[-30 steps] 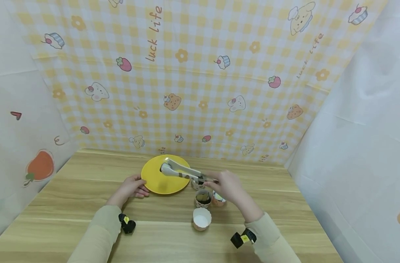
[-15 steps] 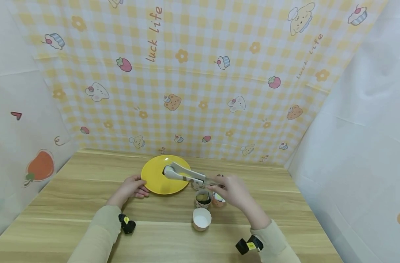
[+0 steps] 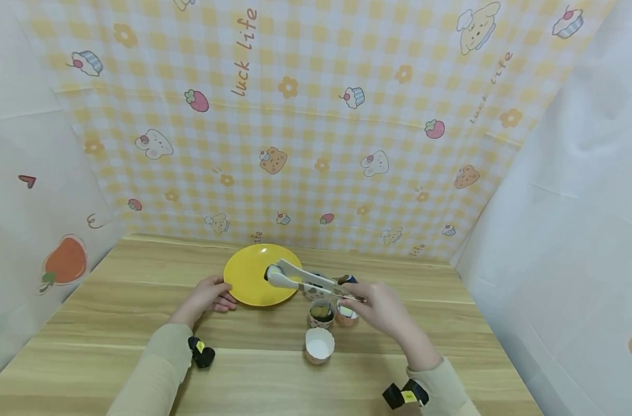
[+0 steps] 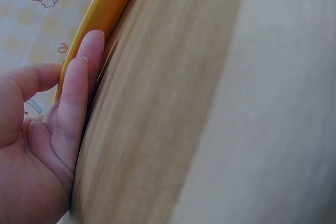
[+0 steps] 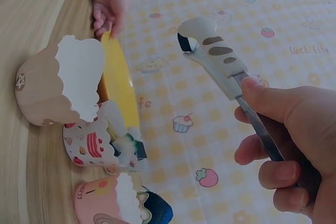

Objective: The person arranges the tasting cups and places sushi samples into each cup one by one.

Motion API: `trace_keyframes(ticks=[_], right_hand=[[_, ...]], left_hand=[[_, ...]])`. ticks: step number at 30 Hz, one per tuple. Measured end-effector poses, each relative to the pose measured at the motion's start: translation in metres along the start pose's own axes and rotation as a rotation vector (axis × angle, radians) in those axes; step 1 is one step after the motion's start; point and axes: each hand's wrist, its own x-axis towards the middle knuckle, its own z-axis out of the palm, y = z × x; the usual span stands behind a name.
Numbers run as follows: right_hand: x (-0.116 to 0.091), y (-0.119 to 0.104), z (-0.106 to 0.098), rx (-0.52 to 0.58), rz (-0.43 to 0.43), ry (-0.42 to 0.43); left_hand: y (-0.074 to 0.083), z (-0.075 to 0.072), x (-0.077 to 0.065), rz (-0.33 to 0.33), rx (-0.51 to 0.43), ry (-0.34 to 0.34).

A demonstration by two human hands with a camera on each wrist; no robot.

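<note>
My left hand [image 3: 208, 296] pinches the left rim of a round yellow plate [image 3: 245, 286], thumb on top and fingers below, as the left wrist view also shows. Off to the right, my right hand [image 3: 376, 306] grips white tongs [image 5: 223, 59] with paw-like ends and metal handles. Between the tong ends is a small dark-and-white piece [image 5: 186, 42], too small to identify. The tongs hang above the plate's right side and point left.
Below the tongs stand several paper baking cups. The nearest cup [image 3: 319, 346] is white inside; a cup [image 3: 321, 315] behind it holds dark and olive pieces. A dark blue thing [image 5: 157, 208] shows by the pink cup [image 5: 102, 200]. A patterned cloth [image 3: 316, 138] hangs behind.
My right hand has shifted to the right and slightly nearer, carrying the tongs and the small piece across the plate toward its right rim. My left hand stays on the rim.
</note>
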Motion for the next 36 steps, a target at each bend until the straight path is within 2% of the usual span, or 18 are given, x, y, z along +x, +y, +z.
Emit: trace_keyframes(ticks=[9, 36], right_hand=[[-0.014, 0.007, -0.007, 0.007, 0.007, 0.003], [-0.046, 0.03, -0.023, 0.122, 0.004, -0.032]], left_hand=[[0.0, -0.001, 0.001, 0.0, 0.003, -0.004], [-0.002, -0.001, 0.001, 0.006, -0.003, -0.008]])
